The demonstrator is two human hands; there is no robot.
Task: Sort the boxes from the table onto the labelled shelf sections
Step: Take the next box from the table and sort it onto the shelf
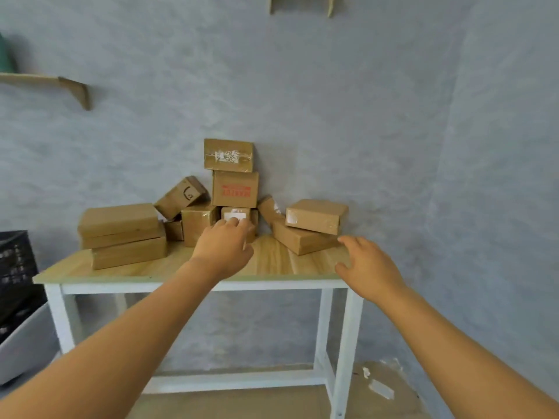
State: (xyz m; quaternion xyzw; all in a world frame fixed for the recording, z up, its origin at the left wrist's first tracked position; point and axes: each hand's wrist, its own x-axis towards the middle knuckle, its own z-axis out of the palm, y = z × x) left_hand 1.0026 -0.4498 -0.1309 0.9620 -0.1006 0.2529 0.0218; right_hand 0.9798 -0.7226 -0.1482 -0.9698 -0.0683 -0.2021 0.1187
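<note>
Several brown cardboard boxes are piled against the wall on a wooden table (169,269) with white legs. In the middle a taped box (228,155) tops a box with a red label (235,189), which rests on a small box with a white sticker (236,213). My left hand (225,244) reaches up to that small box, fingers at its front; whether they touch it I cannot tell. My right hand (367,266) hovers open over the table's right end, just in front of two stacked flat boxes (314,220).
Three flat boxes (121,235) are stacked at the table's left. A tilted box (181,196) leans behind them. A wooden wall shelf (45,81) hangs upper left, another bracket (302,4) at the top. A black crate (15,261) and grey bin (27,343) stand left of the table.
</note>
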